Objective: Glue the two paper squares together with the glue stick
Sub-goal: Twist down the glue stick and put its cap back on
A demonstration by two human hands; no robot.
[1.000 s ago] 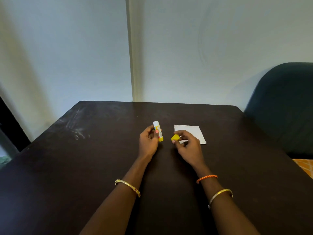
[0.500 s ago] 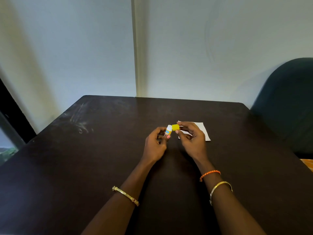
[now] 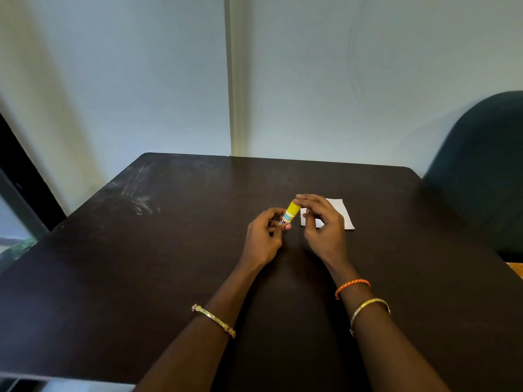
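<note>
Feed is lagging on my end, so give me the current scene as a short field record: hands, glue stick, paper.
left hand: grips the glue stick's lower body
right hand: fingertips on the yellow cap end
glue stick: tilted, held above the table, cap on
paper: white, flat on the table, partly hidden behind the right hand; cannot tell whether one sheet or two

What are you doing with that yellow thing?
A person is holding a glue stick over a dark table. The left hand grips the bottom of the stick, and the right hand has its fingertips on the yellow cap, which sits on the stick. White paper lies flat on the table just behind the right hand. Nobody is touching the paper right now.
</note>
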